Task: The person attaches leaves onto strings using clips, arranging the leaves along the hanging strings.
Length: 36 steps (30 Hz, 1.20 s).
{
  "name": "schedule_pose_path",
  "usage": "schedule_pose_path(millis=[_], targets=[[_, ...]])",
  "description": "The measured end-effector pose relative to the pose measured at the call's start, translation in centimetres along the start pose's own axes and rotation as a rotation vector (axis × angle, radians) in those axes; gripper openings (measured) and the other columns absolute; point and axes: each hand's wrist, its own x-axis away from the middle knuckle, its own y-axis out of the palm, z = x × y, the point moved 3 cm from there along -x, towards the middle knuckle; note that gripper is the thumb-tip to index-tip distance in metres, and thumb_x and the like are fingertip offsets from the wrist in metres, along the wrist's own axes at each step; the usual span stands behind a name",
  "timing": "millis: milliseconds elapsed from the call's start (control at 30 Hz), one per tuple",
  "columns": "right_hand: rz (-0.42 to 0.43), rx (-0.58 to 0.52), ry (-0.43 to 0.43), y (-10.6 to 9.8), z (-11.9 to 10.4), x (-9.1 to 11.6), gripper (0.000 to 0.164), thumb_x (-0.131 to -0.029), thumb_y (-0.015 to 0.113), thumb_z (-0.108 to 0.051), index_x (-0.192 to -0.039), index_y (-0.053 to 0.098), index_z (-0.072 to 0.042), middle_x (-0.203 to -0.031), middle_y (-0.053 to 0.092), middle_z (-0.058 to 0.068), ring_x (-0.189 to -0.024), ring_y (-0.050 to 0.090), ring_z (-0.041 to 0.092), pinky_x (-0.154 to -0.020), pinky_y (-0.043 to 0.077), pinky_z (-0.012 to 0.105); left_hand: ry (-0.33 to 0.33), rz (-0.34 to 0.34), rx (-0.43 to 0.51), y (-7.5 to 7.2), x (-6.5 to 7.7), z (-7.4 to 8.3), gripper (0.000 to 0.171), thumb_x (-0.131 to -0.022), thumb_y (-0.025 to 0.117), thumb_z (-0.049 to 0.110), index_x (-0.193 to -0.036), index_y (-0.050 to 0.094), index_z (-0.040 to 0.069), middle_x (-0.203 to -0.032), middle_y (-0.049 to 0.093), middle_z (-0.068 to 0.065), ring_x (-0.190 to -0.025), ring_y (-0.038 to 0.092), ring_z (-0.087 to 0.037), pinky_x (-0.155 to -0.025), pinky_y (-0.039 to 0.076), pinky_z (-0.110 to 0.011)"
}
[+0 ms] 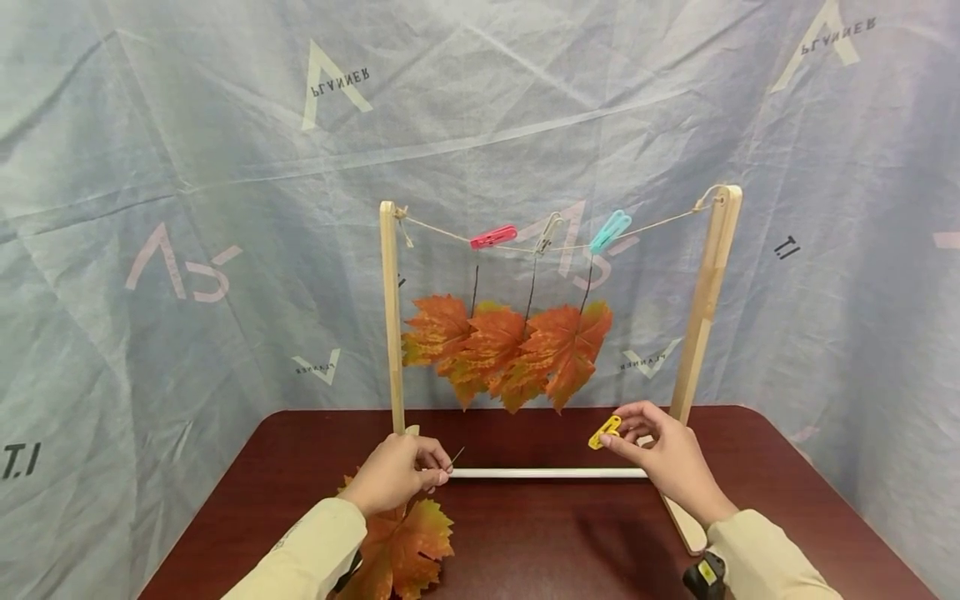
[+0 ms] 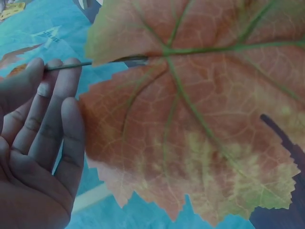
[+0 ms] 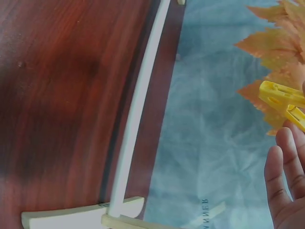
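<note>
My left hand (image 1: pixel 405 472) pinches the thin stem (image 2: pixel 71 65) of an orange artificial maple leaf (image 1: pixel 401 546), which hangs below that hand; its veined face fills much of the left wrist view. A yellow clothespin (image 1: pixel 604 432) is held between thumb and fingers of my right hand (image 1: pixel 663 450), in front of the right post. Higher up, a twine line (image 1: pixel 667 223) carries a red clothespin (image 1: pixel 493 237), a pale clothespin (image 1: pixel 548 234) and a light blue clothespin (image 1: pixel 611 232). Three orange leaves (image 1: pixel 573 342) hang by their stems beneath these.
The twine runs between a left wooden post (image 1: pixel 392 333) and a right wooden post (image 1: pixel 705 317). A white crossbar (image 1: pixel 547 473) joins them low over the dark red table (image 1: pixel 525 542). Behind stands a grey printed cloth (image 1: pixel 187 167).
</note>
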Motion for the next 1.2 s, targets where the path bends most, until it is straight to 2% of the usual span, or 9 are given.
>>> schedule_pose_path(millis=[200,500,767,967,1200], targets=[[0.007,0.019,-0.012,-1.0,-0.6,-0.5,0.032,-0.087,0.084,-0.023,-0.112,0.068,-0.009,-0.088,0.071,-0.001,-0.076,0.063,0.006,-0.065,0.051,0.025,-0.02,0.015,0.035,0.2,-0.8,1.3,0.005,-0.092,0.075,0.007,-0.09,0.074,0.012,-0.076,0.069,0.004,-0.071,0.067,-0.021,-0.062,0.051,-0.028],[-0.059,0.008,-0.047,-2.2,-1.7,-0.7,0.029,-0.085,0.085,-0.026,-0.104,0.068,-0.013,-0.085,0.07,-0.003,-0.07,0.064,0.011,-0.06,0.051,0.027,0.04,0.067,0.084,0.3,-2.1,3.8,0.003,-0.092,0.075,0.008,-0.095,0.074,0.008,-0.083,0.072,0.002,-0.071,0.069,-0.022,-0.063,0.053,-0.027],[-0.068,-0.025,-0.059,-3.3,-2.3,-1.4,0.023,-0.084,0.086,-0.019,-0.099,0.071,-0.011,-0.084,0.072,-0.001,-0.07,0.066,0.011,-0.062,0.052,0.027,0.042,0.102,0.105,0.5,-3.2,5.8,0.004,-0.093,0.074,0.01,-0.096,0.075,0.012,-0.085,0.072,0.002,-0.072,0.069,-0.018,-0.065,0.054,-0.027],[-0.089,-0.08,-0.063,-4.5,-3.0,-2.1,0.021,-0.086,0.084,-0.017,-0.099,0.07,-0.009,-0.089,0.074,0.004,-0.073,0.069,0.011,-0.06,0.052,0.027,0.043,0.159,0.129,1.1,-4.3,7.4,0.004,-0.095,0.073,0.012,-0.097,0.076,0.013,-0.084,0.073,0.003,-0.071,0.068,-0.015,-0.064,0.054,-0.027],[-0.073,-0.126,-0.113,-5.6,-4.0,-2.9,0.017,-0.086,0.083,-0.011,-0.093,0.068,-0.009,-0.104,0.074,0.011,-0.076,0.072,0.01,-0.066,0.058,0.029,0.059,0.212,0.124,1.9,-5.7,9.2,0.005,-0.095,0.074,0.015,-0.098,0.077,0.014,-0.088,0.075,0.003,-0.076,0.068,-0.013,-0.065,0.053,-0.026]])
